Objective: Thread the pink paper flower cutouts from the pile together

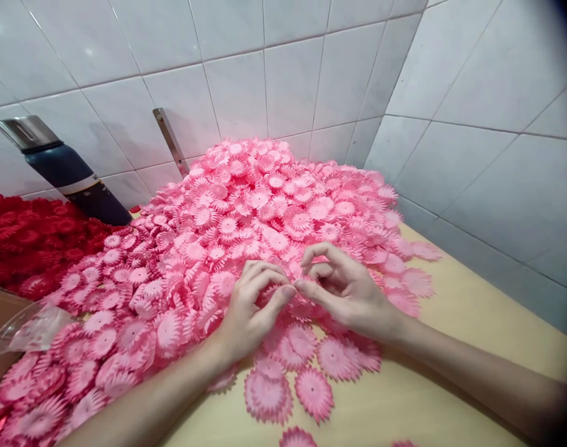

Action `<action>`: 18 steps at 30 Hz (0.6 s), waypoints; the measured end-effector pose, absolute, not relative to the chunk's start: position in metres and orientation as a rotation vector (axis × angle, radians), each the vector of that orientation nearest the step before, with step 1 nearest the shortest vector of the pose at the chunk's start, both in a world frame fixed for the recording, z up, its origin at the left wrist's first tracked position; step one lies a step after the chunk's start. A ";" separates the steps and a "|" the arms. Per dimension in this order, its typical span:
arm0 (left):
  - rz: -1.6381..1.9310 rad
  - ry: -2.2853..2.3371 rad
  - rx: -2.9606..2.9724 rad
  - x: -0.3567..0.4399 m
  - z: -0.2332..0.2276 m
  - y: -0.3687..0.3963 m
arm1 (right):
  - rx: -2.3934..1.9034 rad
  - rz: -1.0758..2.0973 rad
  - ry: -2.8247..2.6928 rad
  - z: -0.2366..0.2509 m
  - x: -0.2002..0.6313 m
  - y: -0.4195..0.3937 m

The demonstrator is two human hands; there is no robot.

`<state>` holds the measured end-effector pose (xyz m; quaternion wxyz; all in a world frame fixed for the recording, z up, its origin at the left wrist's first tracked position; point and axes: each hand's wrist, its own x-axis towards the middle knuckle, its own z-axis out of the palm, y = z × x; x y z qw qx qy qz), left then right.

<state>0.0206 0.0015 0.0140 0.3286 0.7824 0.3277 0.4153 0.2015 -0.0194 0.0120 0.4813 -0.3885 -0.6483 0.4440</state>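
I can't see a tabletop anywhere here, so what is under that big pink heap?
A yellowish tabletop shows bare at the edge of the pink fabric flower heap, where loose flowers lie flat. Under the heap's middle, the piled flowers hide everything. Both hands, left hand and right hand, rest on its near edge.

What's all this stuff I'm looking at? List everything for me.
Pink flowers: too many to count, pink, heaped in the corner and spilling over the table.
Red flowers: many, red, piled at far left.
Bottle: one, dark blue with a steel cap, leaning on the wall behind the piles.
Metal strip: one, silver, against the wall tiles.
Plastic bag: one, clear, at the left edge.
Table: one, pale yellow.
Wall: white tiles, behind and to the right.
Left hand: fingertips pinched at the pile's front edge.
Right hand: fingertips meeting the left hand's over the flowers.
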 end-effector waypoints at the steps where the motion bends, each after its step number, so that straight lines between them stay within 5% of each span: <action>1: 1.073 0.843 2.057 0.021 0.014 0.002 | -0.940 1.091 -1.578 0.012 0.201 -0.019; 12: 0.912 0.737 2.080 0.021 0.014 0.000 | -0.832 1.148 -1.717 0.003 0.204 -0.015; 18: 1.294 0.905 1.984 0.021 0.013 -0.004 | -0.892 1.027 -1.558 0.008 0.201 -0.015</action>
